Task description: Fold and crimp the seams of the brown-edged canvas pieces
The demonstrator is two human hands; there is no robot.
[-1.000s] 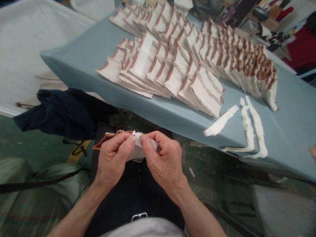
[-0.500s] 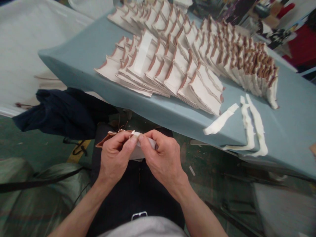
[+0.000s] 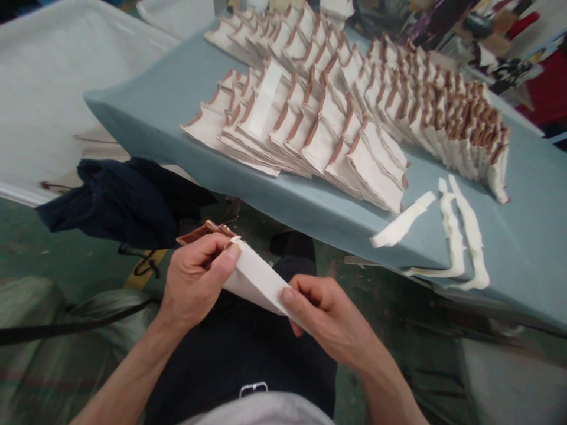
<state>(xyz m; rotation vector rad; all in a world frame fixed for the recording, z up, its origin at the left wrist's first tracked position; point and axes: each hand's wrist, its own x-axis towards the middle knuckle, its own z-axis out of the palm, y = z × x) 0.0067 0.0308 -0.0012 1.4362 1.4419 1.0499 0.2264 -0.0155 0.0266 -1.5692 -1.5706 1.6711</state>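
Note:
My left hand [image 3: 197,283] pinches a brown leather piece [image 3: 201,231] with a white backing, held over my lap. My right hand [image 3: 325,316] grips a white strip [image 3: 257,280] that stretches from the piece's corner down to the right, peeled partly away from it. Both hands are closed. Beyond them, on the blue-grey table [image 3: 146,103], lie several fanned rows of similar white and brown pieces [image 3: 336,100].
Three peeled white strips [image 3: 447,230] lie near the table's front edge at the right. A dark blue cloth [image 3: 124,200] hangs beside the table at the left. A white sheet [image 3: 48,88] covers the surface at far left. Bags sit on the green floor.
My right hand has pulled away down and to the right, drawing the white strip off the piece. My left hand stays on the piece, slightly lower.

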